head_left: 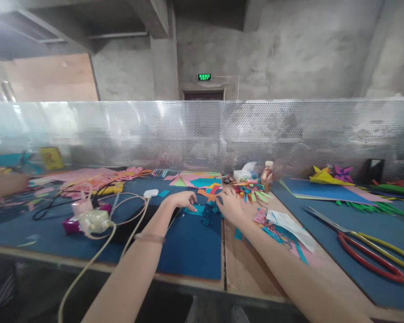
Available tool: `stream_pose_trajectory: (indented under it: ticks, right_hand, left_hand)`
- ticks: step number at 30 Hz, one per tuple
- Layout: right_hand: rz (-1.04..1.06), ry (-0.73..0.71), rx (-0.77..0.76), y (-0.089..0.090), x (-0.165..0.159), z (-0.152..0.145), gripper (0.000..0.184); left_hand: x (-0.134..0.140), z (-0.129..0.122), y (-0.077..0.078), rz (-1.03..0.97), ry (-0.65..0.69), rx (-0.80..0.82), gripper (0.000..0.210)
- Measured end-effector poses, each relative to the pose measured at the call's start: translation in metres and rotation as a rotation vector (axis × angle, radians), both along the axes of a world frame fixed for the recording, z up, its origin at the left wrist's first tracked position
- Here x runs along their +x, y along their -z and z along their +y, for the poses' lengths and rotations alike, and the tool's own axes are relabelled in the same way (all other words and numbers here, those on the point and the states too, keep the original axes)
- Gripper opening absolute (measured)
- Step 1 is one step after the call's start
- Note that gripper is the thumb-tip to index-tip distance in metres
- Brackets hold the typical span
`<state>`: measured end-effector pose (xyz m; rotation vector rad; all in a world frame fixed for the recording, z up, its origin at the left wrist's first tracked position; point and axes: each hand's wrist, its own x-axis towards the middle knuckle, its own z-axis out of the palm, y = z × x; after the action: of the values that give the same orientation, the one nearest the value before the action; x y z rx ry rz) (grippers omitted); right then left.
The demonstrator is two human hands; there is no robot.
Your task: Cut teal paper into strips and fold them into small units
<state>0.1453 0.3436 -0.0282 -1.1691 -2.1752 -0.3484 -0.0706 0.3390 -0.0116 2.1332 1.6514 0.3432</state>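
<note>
Over the blue mat [198,255], a teal curled, fringed paper piece [208,214] sits between my two hands. My right hand [229,205] has its bent fingers at the piece's upper right edge and appears to grip it. To the left, my left hand [184,200] is held with thumb and fingers apart, and nothing shows between them. Below its fingertips lies a light blue paper strip [192,210]. Orange and red paper scraps [210,190] rest just beyond both hands.
Large red-and-yellow-handled scissors [350,233] lie at right. Left are cables and a pale power adapter [93,220]. A bottle [267,176] and tissue pack [245,172] stand behind. A perforated metal panel [155,134] borders the table. Another person's arm [6,186] is far left.
</note>
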Motion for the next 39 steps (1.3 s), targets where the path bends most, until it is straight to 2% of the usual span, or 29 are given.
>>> stream_pose_trajectory:
  ticks: [7,16,20,25,30,34,39]
  right_hand:
    - [-0.1,-0.052,0.151,-0.014,0.014,-0.009,0.018]
    - [-0.076,0.037,0.216,-0.015,0.03,-0.01,0.015]
    - [-0.099,0.039,0.222,-0.014,0.03,-0.013,0.014]
    - [-0.139,-0.061,0.227,-0.015,0.02,-0.025,0.014]
    - [-0.131,-0.124,0.224,-0.015,0.017,-0.037,0.014]
    - [-0.092,-0.172,0.205,-0.016,0.017,-0.045,0.015]
    - [0.086,-0.227,0.145,-0.017,0.007,-0.053,0.032]
  left_hand:
    - [0.005,-0.013,0.005,-0.019,-0.045,0.002,0.026]
    - [0.019,-0.022,0.001,0.059,-0.151,0.049,0.027]
    - [0.03,-0.036,0.003,0.071,-0.232,0.174,0.029]
    - [0.043,-0.056,0.014,0.113,-0.366,0.335,0.031]
    - [0.057,-0.067,0.023,0.1,-0.443,0.454,0.036]
    - [0.063,-0.069,0.022,-0.016,-0.444,0.544,0.047]
    - [0.067,-0.075,0.015,-0.235,-0.316,0.66,0.061]
